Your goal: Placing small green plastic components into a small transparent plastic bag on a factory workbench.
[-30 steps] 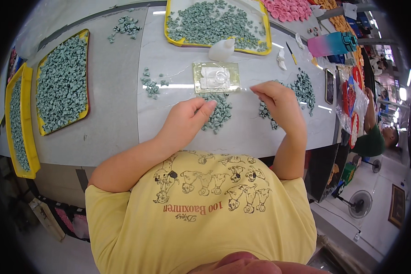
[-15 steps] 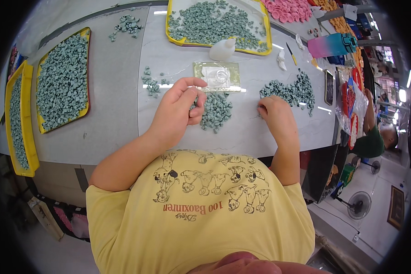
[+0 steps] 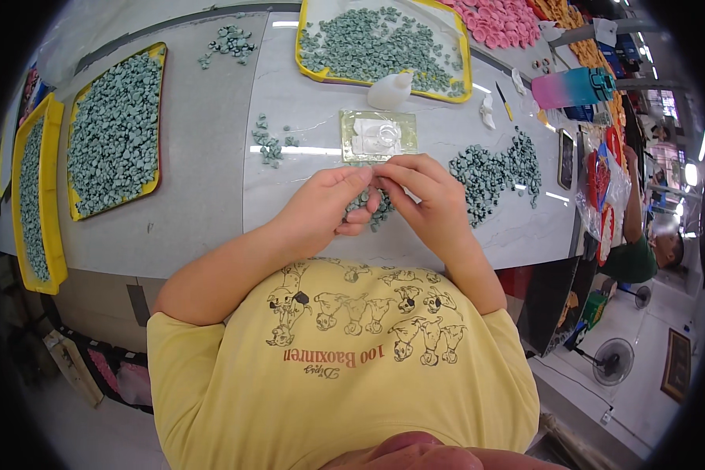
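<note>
My left hand [image 3: 329, 202] and my right hand [image 3: 427, 196] meet over the middle of the table, their fingertips pinched together. Whatever sits between the fingertips is too small or too hidden to name. Just beneath and behind the fingers lies a heap of small grey-green pieces [image 3: 379, 216], partly covered by the hands. Beyond the fingertips is a flat, clear yellowish block [image 3: 410, 135] bearing a white pad and a round clear item [image 3: 387, 135]. A second, darker spread of green pieces [image 3: 484, 182] lies to the right of my right hand.
A white squeeze bottle [image 3: 388, 92] stands before a yellow-rimmed tray [image 3: 321, 76] of green pieces. Two more yellow trays [image 3: 163, 102] [image 3: 48, 168] hold pieces at left. A yellow-handled knife [image 3: 504, 102], pink-and-teal bottle [image 3: 564, 88] and dark phone-like slab [image 3: 565, 159] lie right. A person [image 3: 634, 258] is farther right.
My right hand has left the edge of the right-hand spread and moved left to meet my left hand's fingertips. The left hand's raised finger has come down. The view has shifted slightly.
</note>
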The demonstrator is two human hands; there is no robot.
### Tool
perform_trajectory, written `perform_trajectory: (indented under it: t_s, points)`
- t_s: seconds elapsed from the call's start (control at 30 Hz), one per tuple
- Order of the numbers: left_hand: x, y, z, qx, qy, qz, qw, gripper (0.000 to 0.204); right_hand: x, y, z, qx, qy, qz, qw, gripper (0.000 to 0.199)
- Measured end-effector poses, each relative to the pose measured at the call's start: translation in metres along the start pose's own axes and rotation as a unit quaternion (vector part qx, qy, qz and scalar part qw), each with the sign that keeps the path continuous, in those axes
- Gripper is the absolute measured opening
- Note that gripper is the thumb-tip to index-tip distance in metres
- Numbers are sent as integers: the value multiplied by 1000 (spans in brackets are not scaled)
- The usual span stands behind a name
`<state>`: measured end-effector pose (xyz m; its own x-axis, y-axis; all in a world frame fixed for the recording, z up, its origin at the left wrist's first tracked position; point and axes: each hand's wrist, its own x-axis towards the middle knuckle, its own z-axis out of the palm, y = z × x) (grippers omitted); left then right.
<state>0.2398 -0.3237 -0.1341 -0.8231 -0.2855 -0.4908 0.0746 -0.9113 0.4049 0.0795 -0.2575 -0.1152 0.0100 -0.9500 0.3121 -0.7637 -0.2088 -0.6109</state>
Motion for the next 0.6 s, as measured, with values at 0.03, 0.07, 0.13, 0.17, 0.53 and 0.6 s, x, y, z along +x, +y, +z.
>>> perform_trajectory:
  t_s: [0.03,0.07,0.13,0.17,0.53,0.6]
  points:
    - [1,0,-4,0,-1,7,1000,21,2,-1,2,2,-2,-2,1000,23]
    - [1,-1,-8,-1,-2,13,1000,21,3,-1,4,-36,6,-33,999,23]
    - [2,-2,-15,27,2,22,999,21,6,-3,5,-72,12,-66,995,23]
    - [1,-3,-17,56,4,30,998,21,8,-6,4,-80,7,-69,994,23]
    - [-9,1,-19,265,53,84,959,23,4,-16,7,-33,-2,2,999,18]
    - [-12,0,-17,256,47,77,962,20,4,-17,9,-63,7,-22,998,18]
